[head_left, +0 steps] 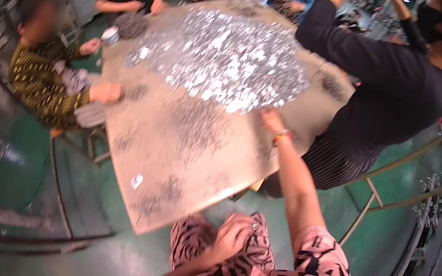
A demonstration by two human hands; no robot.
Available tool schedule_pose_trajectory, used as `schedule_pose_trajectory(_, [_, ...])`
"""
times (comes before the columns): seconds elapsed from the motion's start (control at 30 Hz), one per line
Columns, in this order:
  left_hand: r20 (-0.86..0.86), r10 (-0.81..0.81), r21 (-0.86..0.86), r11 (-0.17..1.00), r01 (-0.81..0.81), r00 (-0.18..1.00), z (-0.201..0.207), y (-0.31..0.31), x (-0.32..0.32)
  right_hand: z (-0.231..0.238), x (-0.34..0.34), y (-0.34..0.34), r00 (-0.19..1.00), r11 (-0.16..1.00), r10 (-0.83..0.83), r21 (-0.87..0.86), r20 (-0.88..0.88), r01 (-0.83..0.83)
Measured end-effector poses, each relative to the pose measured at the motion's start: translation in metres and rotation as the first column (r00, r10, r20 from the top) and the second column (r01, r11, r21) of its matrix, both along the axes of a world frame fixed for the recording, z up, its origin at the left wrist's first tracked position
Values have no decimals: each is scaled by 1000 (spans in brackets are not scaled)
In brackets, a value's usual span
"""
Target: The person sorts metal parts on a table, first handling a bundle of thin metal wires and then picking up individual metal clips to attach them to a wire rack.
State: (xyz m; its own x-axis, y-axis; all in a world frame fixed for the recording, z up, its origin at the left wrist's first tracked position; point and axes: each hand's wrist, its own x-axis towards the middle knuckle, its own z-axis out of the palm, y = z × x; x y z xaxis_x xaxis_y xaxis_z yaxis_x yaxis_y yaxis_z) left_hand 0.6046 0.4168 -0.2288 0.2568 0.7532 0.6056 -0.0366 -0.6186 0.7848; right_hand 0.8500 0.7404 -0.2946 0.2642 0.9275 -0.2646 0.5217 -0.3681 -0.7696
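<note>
A wide heap of small shiny silvery metal pieces covers the far half of a brown tabletop. My right hand, with bands at its wrist, reaches to the heap's near right edge. Its fingers look stretched out and slightly apart, somewhat blurred, with nothing visible in them. Close to my body, above my lap, my left hand is closed with curled fingers. A tiny glint shows beside its fingertips, too small to name.
Thin dark wire-like bits lie scattered on the table, with a dark pile at the far left beside a small white tub. A white scrap lies near the front corner. Other people sit around; a dark-sleeved person is close on my right.
</note>
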Motion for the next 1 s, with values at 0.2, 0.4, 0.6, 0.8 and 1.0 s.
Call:
schedule_pose_trajectory(0.2, [15,-46,-11,999,46,999,0,19,1,-23,-7,33,875,920,-121,385,468,-78])
schedule_pose_trajectory(0.4, [41,-67,-57,996,70,997,-7,31,1,-21,-9,26,887,961,-95,274,452,-37])
schedule_pose_trajectory(0.6, [20,-28,-35,999,28,999,-7,27,2,0,-35,11,891,973,-56,226,450,-53])
schedule_pose_trajectory(0.8, [27,-8,-78,997,10,1000,-1,19,7,-1,-39,-1,797,976,8,167,604,-137])
schedule_pose_trajectory(1.0, [6,-15,-57,998,15,1000,11,13,10,-22,-4,-5,745,988,49,76,665,-132])
